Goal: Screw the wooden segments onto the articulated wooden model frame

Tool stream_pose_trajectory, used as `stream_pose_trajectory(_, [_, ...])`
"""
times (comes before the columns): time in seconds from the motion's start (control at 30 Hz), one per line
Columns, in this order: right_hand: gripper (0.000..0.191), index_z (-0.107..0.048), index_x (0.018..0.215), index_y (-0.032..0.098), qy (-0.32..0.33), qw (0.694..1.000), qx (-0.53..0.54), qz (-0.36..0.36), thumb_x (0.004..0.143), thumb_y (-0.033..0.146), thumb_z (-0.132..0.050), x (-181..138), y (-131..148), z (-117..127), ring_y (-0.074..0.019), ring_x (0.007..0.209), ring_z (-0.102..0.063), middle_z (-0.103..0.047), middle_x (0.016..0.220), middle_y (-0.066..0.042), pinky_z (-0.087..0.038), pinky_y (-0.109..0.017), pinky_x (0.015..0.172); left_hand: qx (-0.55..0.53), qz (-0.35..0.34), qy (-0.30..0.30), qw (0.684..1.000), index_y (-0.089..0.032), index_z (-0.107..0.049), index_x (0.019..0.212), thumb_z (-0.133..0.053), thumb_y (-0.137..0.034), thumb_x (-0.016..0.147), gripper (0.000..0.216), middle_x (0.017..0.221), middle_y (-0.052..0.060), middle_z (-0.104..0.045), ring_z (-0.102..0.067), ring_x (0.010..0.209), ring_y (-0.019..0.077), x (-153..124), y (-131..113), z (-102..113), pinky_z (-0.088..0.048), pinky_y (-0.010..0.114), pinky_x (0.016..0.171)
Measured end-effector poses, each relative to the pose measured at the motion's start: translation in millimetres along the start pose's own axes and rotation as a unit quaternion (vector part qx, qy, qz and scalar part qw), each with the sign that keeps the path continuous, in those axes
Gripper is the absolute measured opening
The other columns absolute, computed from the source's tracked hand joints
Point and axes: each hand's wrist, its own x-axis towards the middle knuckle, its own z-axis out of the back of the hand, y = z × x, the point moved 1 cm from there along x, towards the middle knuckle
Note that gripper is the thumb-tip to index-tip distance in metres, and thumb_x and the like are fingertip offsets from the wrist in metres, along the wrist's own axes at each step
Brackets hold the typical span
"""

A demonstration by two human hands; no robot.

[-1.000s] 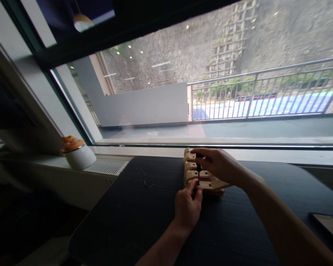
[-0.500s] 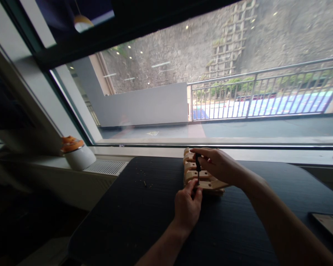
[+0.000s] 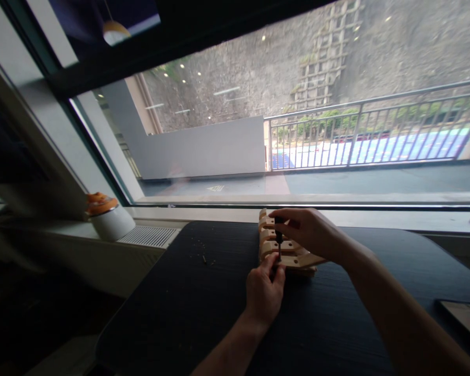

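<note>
My right hand (image 3: pixel 303 230) is closed around the black handle of a screwdriver (image 3: pixel 279 235), which stands upright with its shaft pointing down. The tip meets the near end of a light wooden piece with several slats and drilled holes (image 3: pixel 290 261). At that same near left corner, my left hand (image 3: pixel 264 292) grips the wood between thumb and fingers, close beside the screwdriver tip. Whether a screw sits under the tip is too small to tell. My right hand covers part of the wood's far right side.
The wood rests on a black table (image 3: pixel 172 308). Several tiny screws (image 3: pixel 204 259) lie scattered on its left half. A dark-edged flat object (image 3: pixel 464 318) is at the right edge. A white pot with an orange top (image 3: pixel 112 219) stands on the sill by the window.
My right hand's fingers have shifted slightly around the screwdriver handle, with the knuckles a little higher. My left hand and the wood have stayed in place.
</note>
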Motion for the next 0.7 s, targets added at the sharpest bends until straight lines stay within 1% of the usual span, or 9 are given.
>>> stream_pose_trajectory(0.07, [0.033, -0.072, 0.107, 0.022, -0.009, 1.0, -0.013, 0.003, 0.084, 0.036, -0.054, -0.1, 1.9, -0.7, -0.0139, 0.057, -0.06, -0.07, 0.067, -0.001, -0.04, -0.022, 0.052, 0.002, 0.0, -0.001, 1.0, -0.023, -0.062, 0.117, -0.048, -0.035, 0.089, 0.033, 0.068, 0.001, -0.071, -0.064, 0.054, 0.0146, 0.2, -0.5, 0.1, -0.053, 0.023, 0.059])
stream_pose_trajectory(0.2, [0.037, -0.069, 0.114, 0.019, -0.013, 0.999, -0.031, 0.029, 0.085, 0.025, -0.047, -1.0, 4.9, -0.6, -0.0144, 0.065, -0.063, -0.074, 0.089, -0.006, -0.043, -0.022, 0.057, 0.002, 0.0, -0.002, 1.0, -0.023, -0.062, 0.117, -0.047, -0.035, 0.089, 0.033, 0.071, 0.002, -0.072, -0.065, 0.056, 0.0153, 0.2, -1.2, 0.1, -0.053, 0.024, 0.059])
stream_pose_trajectory(0.23, [0.037, -0.068, 0.115, 0.018, -0.008, 0.999, -0.029, 0.029, 0.086, 0.024, -0.046, -1.2, 4.6, -0.4, -0.0147, 0.066, -0.064, -0.074, 0.09, -0.006, -0.043, -0.022, 0.057, 0.002, -0.001, -0.003, 1.0, -0.023, -0.062, 0.117, -0.048, -0.034, 0.089, 0.033, 0.072, 0.002, -0.072, -0.065, 0.057, 0.0154, 0.1, -1.1, 0.1, -0.053, 0.024, 0.06])
stream_pose_trajectory(0.37, [0.037, -0.067, 0.117, 0.018, 0.014, 1.0, -0.001, 0.001, 0.088, 0.03, -0.047, -1.2, 0.3, 0.7, -0.0167, 0.068, -0.066, -0.074, 0.076, -0.004, -0.043, -0.022, 0.056, -0.004, -0.005, -0.007, 1.0, -0.023, -0.062, 0.117, -0.048, -0.034, 0.089, 0.033, 0.073, 0.003, -0.072, -0.066, 0.059, 0.0158, -0.4, -0.3, -0.1, -0.053, 0.024, 0.061])
stream_pose_trajectory(0.43, [0.037, -0.067, 0.118, 0.019, 0.02, 1.0, 0.01, -0.005, 0.088, 0.032, -0.049, -1.2, -1.6, 1.3, -0.0174, 0.069, -0.067, -0.074, 0.075, -0.004, -0.044, -0.022, 0.056, -0.006, -0.006, -0.006, 1.0, -0.023, -0.062, 0.117, -0.048, -0.034, 0.089, 0.033, 0.074, 0.002, -0.072, -0.066, 0.059, 0.0158, -0.5, 0.2, -0.1, -0.054, 0.024, 0.062])
stream_pose_trajectory(0.6, [0.033, -0.069, 0.112, 0.019, 0.011, 1.0, 0.027, -0.002, 0.087, 0.033, -0.052, -1.5, -1.9, 3.0, -0.0177, 0.072, -0.068, -0.074, 0.077, -0.004, -0.046, -0.023, 0.06, -0.003, -0.003, -0.008, 1.0, -0.022, -0.063, 0.116, -0.049, -0.033, 0.089, 0.033, 0.072, 0.002, -0.072, -0.066, 0.058, 0.0155, -0.2, -0.2, 0.2, -0.054, 0.024, 0.062])
stream_pose_trajectory(0.7, [0.029, -0.07, 0.106, 0.02, 0.01, 0.999, 0.038, 0.0, 0.086, 0.034, -0.054, -1.4, -1.8, 4.1, -0.0159, 0.067, -0.066, -0.073, 0.075, -0.002, -0.045, -0.023, 0.059, -0.002, 0.0, -0.012, 1.0, -0.022, -0.064, 0.115, -0.05, -0.033, 0.088, 0.032, 0.071, 0.002, -0.072, -0.066, 0.056, 0.015, 0.0, -1.2, 0.3, -0.054, 0.024, 0.061])
